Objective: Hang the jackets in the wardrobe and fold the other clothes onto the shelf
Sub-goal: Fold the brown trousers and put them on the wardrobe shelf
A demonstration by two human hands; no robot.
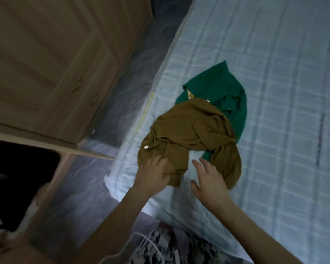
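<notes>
A crumpled brown garment (191, 134) lies on the pale blue checked bed (274, 92), partly over a green garment (225, 88) further back. My left hand (153, 175) rests with spread fingers on the brown garment's near edge. Just to the right, my right hand (208, 180) hovers open over the bed, beside the brown cloth. The wooden wardrobe (51, 60) stands to the left, with one door swung open at the lower left onto a dark interior (17, 178).
A strip of grey floor (122, 82) runs between the wardrobe and the bed. The open wardrobe door's edge (69, 149) juts toward the bed corner. Patterned black-and-white clothing (179, 246) and a white cable (151, 242) show at the bottom.
</notes>
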